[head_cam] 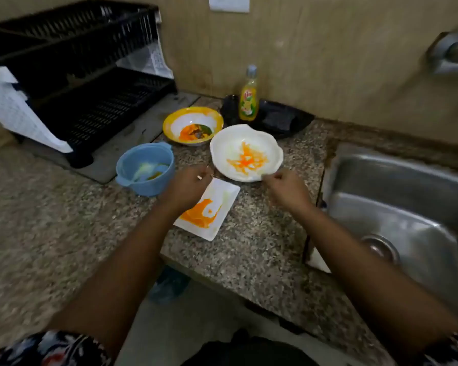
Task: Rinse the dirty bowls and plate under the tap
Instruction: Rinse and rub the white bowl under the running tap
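A white wavy-edged bowl (246, 153) smeared with orange sauce sits on the speckled counter (249, 233) left of the steel sink (397, 207), with a yellow-rimmed bowl (192, 125), a blue bowl (144, 169) and a stained rectangular white plate (209, 210) close by. The right hand (284, 187) pinches the white bowl's near rim. The left hand (187, 187) hovers over the plate with fingers loosely curled, holding nothing.

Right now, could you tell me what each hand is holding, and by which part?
The right hand pinches the white bowl at its near rim. The left hand holds nothing.
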